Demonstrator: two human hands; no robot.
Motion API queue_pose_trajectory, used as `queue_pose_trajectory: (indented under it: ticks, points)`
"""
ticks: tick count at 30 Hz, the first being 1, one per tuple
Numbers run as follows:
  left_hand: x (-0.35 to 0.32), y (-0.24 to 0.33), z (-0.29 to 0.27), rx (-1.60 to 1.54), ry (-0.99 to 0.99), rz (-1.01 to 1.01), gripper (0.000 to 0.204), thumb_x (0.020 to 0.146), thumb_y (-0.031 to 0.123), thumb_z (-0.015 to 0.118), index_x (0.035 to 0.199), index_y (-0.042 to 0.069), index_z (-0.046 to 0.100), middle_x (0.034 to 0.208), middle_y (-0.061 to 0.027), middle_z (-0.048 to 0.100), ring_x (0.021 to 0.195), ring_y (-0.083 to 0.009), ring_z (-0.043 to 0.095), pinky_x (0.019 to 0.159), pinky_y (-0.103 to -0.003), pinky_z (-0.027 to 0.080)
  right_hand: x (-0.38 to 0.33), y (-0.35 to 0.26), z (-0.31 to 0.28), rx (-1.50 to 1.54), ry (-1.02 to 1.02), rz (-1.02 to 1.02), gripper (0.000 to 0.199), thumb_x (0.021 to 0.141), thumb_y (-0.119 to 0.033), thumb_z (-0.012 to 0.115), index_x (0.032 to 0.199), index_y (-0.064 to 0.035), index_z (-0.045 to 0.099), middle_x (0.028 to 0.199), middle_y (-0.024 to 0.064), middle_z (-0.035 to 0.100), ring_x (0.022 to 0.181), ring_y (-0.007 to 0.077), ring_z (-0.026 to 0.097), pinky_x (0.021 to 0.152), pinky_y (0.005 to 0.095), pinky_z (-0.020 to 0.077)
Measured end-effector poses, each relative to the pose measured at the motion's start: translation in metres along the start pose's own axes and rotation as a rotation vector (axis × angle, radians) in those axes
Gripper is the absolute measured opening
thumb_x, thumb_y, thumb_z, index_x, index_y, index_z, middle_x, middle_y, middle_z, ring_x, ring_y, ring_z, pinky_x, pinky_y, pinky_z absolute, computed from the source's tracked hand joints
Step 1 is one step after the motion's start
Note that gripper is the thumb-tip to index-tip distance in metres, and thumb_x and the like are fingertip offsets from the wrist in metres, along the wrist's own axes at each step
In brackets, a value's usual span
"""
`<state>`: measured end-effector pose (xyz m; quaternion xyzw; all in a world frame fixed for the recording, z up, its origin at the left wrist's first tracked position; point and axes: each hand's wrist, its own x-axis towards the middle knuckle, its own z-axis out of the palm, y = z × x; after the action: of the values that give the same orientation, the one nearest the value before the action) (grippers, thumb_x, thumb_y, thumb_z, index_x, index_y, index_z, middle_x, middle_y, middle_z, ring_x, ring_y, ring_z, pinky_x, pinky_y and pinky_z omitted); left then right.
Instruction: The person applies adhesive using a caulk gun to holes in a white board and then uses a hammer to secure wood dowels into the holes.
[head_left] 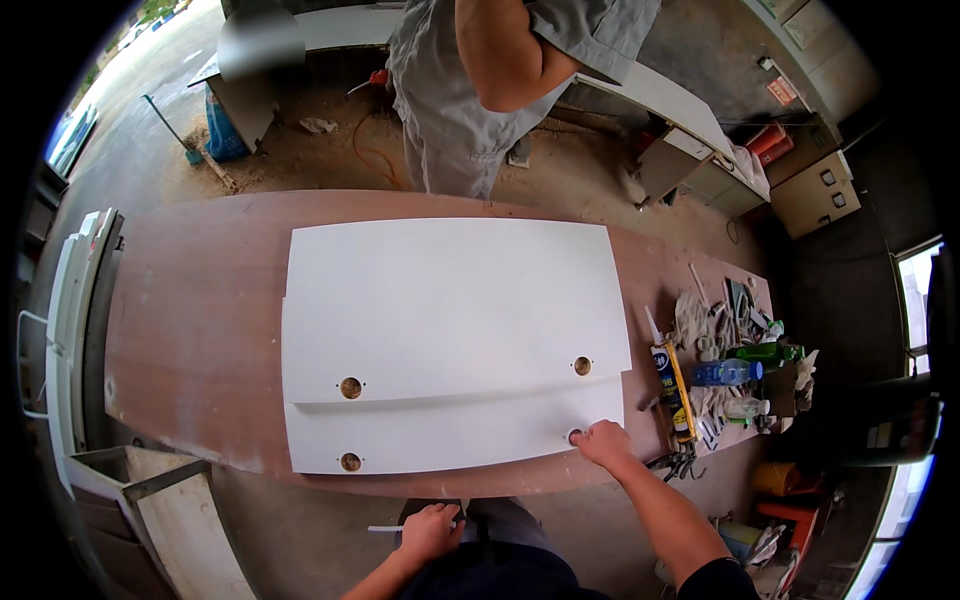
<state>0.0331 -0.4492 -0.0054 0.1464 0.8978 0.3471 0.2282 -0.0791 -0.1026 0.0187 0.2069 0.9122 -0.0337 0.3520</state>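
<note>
Two white panels lie stacked and overlapping on a brown worktable [190, 300]. The upper panel [450, 300] covers the far part of the lower panel [460, 440], whose near strip shows. Each has round cup holes near its ends, such as one hole [350, 388] on the upper panel. My right hand [605, 443] is closed, its fingertips at the lower panel's right hole [575, 437]; anything pinched there is hidden. Before my body, at the table's near edge, my left hand [432, 530] is closed around a white ridged strip [384, 528] that sticks out leftward.
A caulking gun [673, 390] lies right of the panels, beside a blue-tinted bottle [727, 373], a green bottle [768, 354] and jumbled tools. Across the table stands a person in grey [450, 110]. White boards [80, 330] lean at the left; an open box [150, 480] stands nearby.
</note>
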Motion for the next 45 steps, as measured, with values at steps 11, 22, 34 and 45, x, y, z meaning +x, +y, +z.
queue_pose_trajectory:
  ticks: [11, 22, 34, 45]
  points:
    - [0.014, 0.017, 0.003, -0.083, 0.028, -0.070, 0.022, 0.080, 0.023, 0.066, 0.096, 0.008, 0.061, 0.086, -0.0099, 0.066, 0.081, -0.0299, 0.066, 0.064, -0.043, 0.054, 0.012, -0.020, -0.022, -0.235, -0.077, -0.085, 0.049, 0.073, -0.050, 0.072, 0.084, -0.0029, 0.074, 0.089, 0.0175, 0.071, 0.087, 0.0314, 0.069, 0.078, 0.0400, 0.0540]
    - [0.018, 0.054, 0.004, -0.264, 0.120, -0.161, 0.026, 0.080, 0.026, 0.068, 0.097, 0.007, 0.066, 0.083, -0.0106, 0.067, 0.078, -0.0313, 0.065, 0.065, -0.041, 0.053, -0.030, 0.018, 0.010, 0.201, 0.178, -0.113, 0.045, 0.083, -0.047, 0.061, 0.083, -0.0040, 0.073, 0.081, 0.0175, 0.070, 0.081, 0.0312, 0.068, 0.076, 0.0405, 0.0534]
    - [-0.035, -0.006, -0.004, -0.662, 0.352, -0.568, 0.038, 0.084, 0.033, 0.067, 0.109, 0.004, 0.068, 0.099, -0.0163, 0.071, 0.089, -0.0303, 0.069, 0.081, -0.037, 0.054, -0.107, -0.214, 0.053, 0.592, 0.128, -0.981, 0.017, 0.080, -0.010, 0.065, 0.095, -0.0035, 0.065, 0.087, 0.0124, 0.067, 0.077, 0.0277, 0.065, 0.070, 0.0357, 0.0517]
    - [-0.053, -0.078, -0.041, -0.802, 0.732, -0.703, 0.036, 0.084, 0.027, 0.067, 0.104, -0.003, 0.069, 0.099, -0.0179, 0.071, 0.091, -0.0268, 0.069, 0.082, -0.034, 0.052, -0.092, -0.302, 0.083, -0.174, 0.494, -1.605, 0.013, 0.079, -0.013, 0.058, 0.090, -0.0108, 0.064, 0.096, 0.0028, 0.063, 0.091, 0.0196, 0.059, 0.078, 0.0329, 0.0447]
